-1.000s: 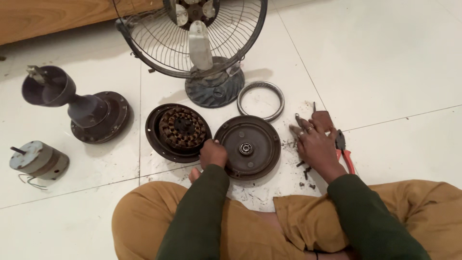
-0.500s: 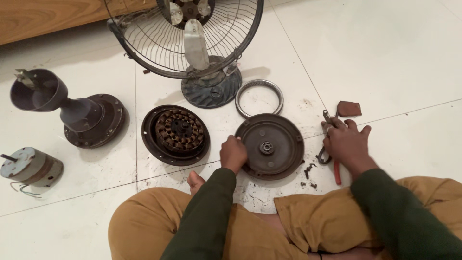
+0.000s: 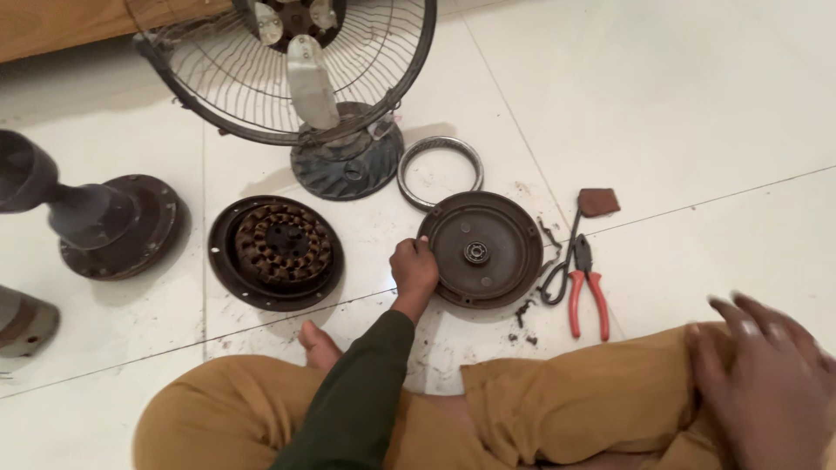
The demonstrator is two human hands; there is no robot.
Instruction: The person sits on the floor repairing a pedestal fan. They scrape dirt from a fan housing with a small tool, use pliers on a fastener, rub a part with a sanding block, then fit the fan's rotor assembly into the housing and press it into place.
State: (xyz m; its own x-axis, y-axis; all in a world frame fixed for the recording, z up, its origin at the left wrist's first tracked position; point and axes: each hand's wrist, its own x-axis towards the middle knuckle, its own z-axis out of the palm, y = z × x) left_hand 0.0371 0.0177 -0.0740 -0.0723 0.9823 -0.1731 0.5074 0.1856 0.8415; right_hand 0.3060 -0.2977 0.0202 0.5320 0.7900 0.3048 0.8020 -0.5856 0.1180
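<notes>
The round dark motor cover (image 3: 484,251), with a small bearing at its centre, lay flat on the white tiled floor (image 3: 697,130), and the left hand (image 3: 413,268) rested at its left rim. The fingers (image 3: 421,248) of that hand were curled over the edge of the cover, gripping it. The right hand (image 3: 759,365) was well apart from the cover, blurred, hovering over the right knee of the tan trousers (image 3: 575,400); its fingers (image 3: 740,318) were spread open and held nothing.

Just to the right of the left-hand fingers, beyond the cover, lay a pair of red-handled pliers (image 3: 585,292) beside dark scissors (image 3: 562,261), with a small brown scrap (image 3: 598,202) above them. Dark crumbs of dirt (image 3: 522,318) were scattered on the floor near the cover's lower right edge. Above the fingers lay a bare metal ring (image 3: 440,171), touching or nearly touching the cover's upper rim. Left of the fingers sat the motor stator (image 3: 275,252) with its copper windings, in its own dark round housing. Farther up stood a table fan (image 3: 296,70) with a wire guard and a dark round base. Far to the left stood a dark flanged housing with a tilted neck (image 3: 104,222), and a grey cylindrical part (image 3: 22,322) was cut off by the picture's edge. A bare toe (image 3: 318,345) showed below the left wrist.
</notes>
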